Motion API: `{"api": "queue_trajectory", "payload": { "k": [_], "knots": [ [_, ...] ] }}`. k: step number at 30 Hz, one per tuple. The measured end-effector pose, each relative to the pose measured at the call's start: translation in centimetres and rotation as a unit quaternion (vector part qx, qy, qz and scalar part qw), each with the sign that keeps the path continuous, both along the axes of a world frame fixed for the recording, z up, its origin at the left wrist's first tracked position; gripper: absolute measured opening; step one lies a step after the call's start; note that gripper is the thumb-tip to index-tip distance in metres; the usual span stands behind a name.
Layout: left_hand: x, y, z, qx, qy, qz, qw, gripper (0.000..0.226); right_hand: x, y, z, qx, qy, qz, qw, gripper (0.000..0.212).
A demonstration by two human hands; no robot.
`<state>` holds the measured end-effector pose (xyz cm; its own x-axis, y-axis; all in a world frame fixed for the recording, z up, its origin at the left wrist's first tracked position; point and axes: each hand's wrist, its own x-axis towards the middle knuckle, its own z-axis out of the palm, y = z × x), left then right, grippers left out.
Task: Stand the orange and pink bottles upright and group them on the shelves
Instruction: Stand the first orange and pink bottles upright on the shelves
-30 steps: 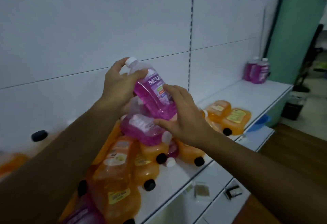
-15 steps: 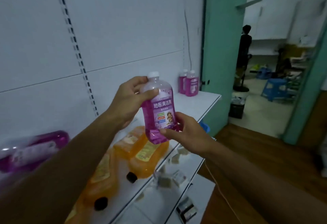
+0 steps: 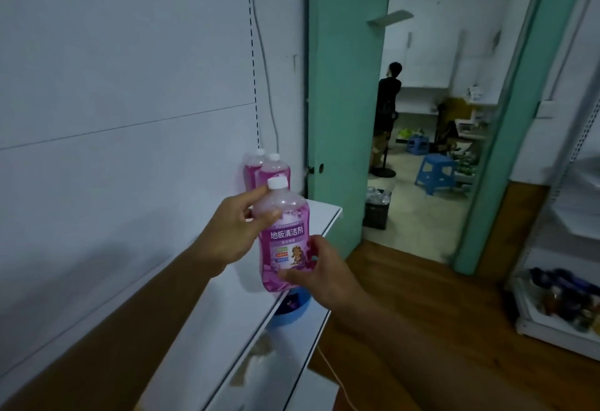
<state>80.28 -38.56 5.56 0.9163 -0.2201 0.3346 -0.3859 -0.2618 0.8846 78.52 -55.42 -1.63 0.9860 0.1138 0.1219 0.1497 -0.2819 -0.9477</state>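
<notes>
Head view: both hands hold one pink bottle (image 3: 283, 235) upright above the shelf (image 3: 319, 220). The left hand (image 3: 232, 232) curls its fingers round the top part. The right hand (image 3: 319, 272) grips the bottom. Two more pink bottles (image 3: 266, 169) stand at the back corner. I think it is best to set this one down flat, just beside them, then let go slowly. Half a second ago, orange bottles showed below; now they are out of view, and the back pair looks closer.

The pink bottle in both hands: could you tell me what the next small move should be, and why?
Probably carry the pink bottle, held upright by the left hand and right hand, forward and set it beside the two pink bottles standing at the shelf end, grouping them.
</notes>
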Motion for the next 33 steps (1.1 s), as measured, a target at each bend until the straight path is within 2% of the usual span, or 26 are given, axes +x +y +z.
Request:
{"api": "queue_trajectory", "payload": {
  "k": [7, 12, 15, 19, 23, 33],
  "knots": [
    [14.0, -0.5, -1.2, 0.007, -0.019, 0.011, 1.000, 0.049, 14.4, -0.1, -1.0, -0.025, -0.006, -0.049, 0.998, 0.055],
    [20.8, -0.6, -2.9, 0.060, -0.026, 0.038, 0.997, 0.050, 21.3, -0.1, -1.8, -0.067, 0.008, -0.046, 0.997, 0.060],
    [23.3, -0.6, -3.6, 0.116, -0.062, 0.055, 0.990, 0.044, 23.8, -0.2, -2.4, -0.082, 0.012, -0.035, 0.996, 0.060],
    [24.4, -1.0, -3.9, 0.168, -0.070, 0.059, 0.982, 0.050, 25.7, -0.5, -3.3, -0.106, 0.020, -0.032, 0.994, 0.057],
    [24.5, -1.4, -4.7, 0.179, -0.072, 0.091, 0.977, 0.035, 26.4, -0.8, -4.0, -0.130, 0.023, -0.016, 0.991, 0.057],
    [21.9, -2.1, -4.8, 0.207, -0.028, 0.137, 0.968, 0.054, 26.5, -0.8, -4.5, -0.131, 0.034, 0.012, 0.991, 0.064]
  ]
}}
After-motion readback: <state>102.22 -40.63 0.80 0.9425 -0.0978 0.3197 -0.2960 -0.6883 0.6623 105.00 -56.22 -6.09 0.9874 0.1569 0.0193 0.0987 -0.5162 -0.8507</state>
